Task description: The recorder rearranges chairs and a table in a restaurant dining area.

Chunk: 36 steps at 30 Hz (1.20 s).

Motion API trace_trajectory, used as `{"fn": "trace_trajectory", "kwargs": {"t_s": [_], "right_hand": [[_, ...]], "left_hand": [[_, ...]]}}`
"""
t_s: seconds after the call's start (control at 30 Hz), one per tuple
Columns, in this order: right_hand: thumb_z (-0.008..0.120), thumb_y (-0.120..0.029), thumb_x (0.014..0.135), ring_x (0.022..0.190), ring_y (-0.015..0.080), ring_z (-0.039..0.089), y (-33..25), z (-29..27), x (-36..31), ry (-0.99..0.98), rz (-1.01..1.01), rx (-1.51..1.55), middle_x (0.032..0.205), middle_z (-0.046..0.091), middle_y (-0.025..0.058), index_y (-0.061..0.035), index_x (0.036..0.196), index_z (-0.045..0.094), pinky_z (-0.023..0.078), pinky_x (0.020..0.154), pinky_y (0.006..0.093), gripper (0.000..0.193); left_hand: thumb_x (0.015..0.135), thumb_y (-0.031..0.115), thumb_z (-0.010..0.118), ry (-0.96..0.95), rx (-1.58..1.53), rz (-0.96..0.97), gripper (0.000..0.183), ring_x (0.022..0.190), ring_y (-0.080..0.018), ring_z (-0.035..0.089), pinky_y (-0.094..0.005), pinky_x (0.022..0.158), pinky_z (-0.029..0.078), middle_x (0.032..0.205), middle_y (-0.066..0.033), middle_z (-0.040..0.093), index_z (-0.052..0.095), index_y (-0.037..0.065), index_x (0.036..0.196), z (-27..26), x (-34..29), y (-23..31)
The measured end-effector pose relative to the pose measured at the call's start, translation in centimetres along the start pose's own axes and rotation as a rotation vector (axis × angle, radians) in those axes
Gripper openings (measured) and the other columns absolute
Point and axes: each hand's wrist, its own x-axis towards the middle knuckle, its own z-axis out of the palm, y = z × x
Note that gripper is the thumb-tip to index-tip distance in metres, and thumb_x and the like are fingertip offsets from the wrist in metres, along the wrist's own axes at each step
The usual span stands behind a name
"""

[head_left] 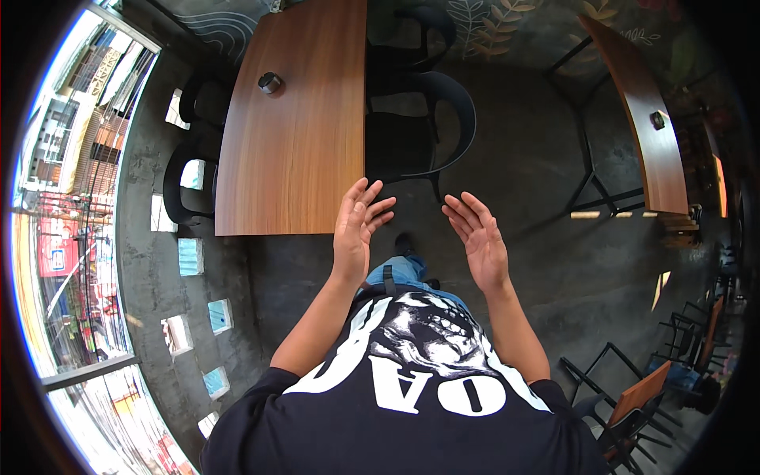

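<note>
Left hand (358, 229), open, empty, fingers loosely spread and slightly bent, palm turned inward; right hand (480, 241), open, empty, fingers nearly straight, palm turned inward; the two held apart, raised before the body; wooden table (293, 158), brown-topped, ahead and to the left, its near right corner partly behind the left hand in view, contact not discernible; small round container (270, 83), dark with a shiny side, on its far part; black chair (465, 127), curved back, at the table's right side, just beyond the hands; further black chairs (176, 186) on its left side; second table (661, 154), well to the right, bearing a small dark object (657, 120); grey wall (150, 289) with square openings, beside a large window (87, 190); grey floor (514, 150); black printed shirt (427, 443) and blue jeans (408, 271) on the person.
</note>
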Motion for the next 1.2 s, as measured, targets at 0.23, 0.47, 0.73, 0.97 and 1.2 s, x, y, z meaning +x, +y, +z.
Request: {"fn": "trace_trajectory", "kwargs": {"t_s": [0.23, 0.47, 0.73, 0.97, 1.2], "right_hand": [[0.038, -0.048, 0.105, 0.139, 0.0292, 0.045, -0.1, -1.3, 4.5, -0.033, 0.077, -0.055, 0.15, 0.045, 0.021, -0.001, 0.15, 0.035, 0.029, 0.118, 0.0385, 0.065], [0.052, -0.044, 0.102, 0.137, 0.0297, 0.047, 4.8, -6.7, 10.0, 0.152, 0.511, 0.029, 0.148, 0.048, 0.02, -0.0005, 0.146, 0.038, 0.031, 0.117, 0.0415, 0.064], [0.074, -0.049, 0.085, 0.139, 0.0342, 0.042, 18.5, -16.5, 17.4, 0.341, 1.126, 0.064, 0.154, 0.036, 0.0225, 0.0006, 0.154, 0.024, 0.033, 0.116, 0.0493, 0.099], [0.076, -0.041, 0.086, 0.137, 0.0362, 0.044, 26.1, -17.8, 23.1, 0.434, 1.174, 0.037, 0.151, 0.038, 0.0209, -0.0027, 0.152, 0.031, 0.039, 0.111, 0.0513, 0.088], [0.06, -0.003, 0.093, 0.104, 0.0348, 0.061, 29.3, -17.5, 24.9, 0.798, 1.0, 0.33, 0.115, 0.056, 0.019, 0.0034, 0.114, 0.055, 0.054, 0.097, 0.0508, 0.023]], "left_hand": [[0.105, 0.044, 0.043, 0.021, -0.046, -0.042, 0.064, 0.128, -0.0314, 0.054, -0.0415, 0.107, 0.044, 0.15, -0.0216, 0.042, 0.029, 0.001, 0.15, 0.8, 5.2, -2.3], [0.104, 0.041, 0.046, 0.07, -0.035, -0.032, 0.063, 0.127, -0.0303, 0.055, -0.0409, 0.106, 0.044, 0.149, -0.021, 0.044, 0.03, 0.001, 0.15, 0.7, 8.8, -2.6], [0.106, 0.036, 0.043, 0.293, -0.018, -0.072, 0.059, 0.128, -0.0299, 0.055, -0.0394, 0.106, 0.045, 0.15, -0.0216, 0.043, 0.031, 0.0, 0.15, 1.8, 8.9, -3.7], [0.106, 0.032, 0.045, 0.626, 0.007, -0.04, 0.053, 0.126, -0.0319, 0.056, -0.0425, 0.105, 0.046, 0.149, -0.0219, 0.045, 0.036, 0.001, 0.148, 5.1, 4.8, -6.0], [0.106, 0.027, 0.046, 0.854, -0.009, -0.182, 0.049, 0.125, -0.0314, 0.057, -0.0426, 0.104, 0.046, 0.147, -0.021, 0.047, 0.038, 0.0, 0.146, 8.6, 2.2, -9.5]]}}
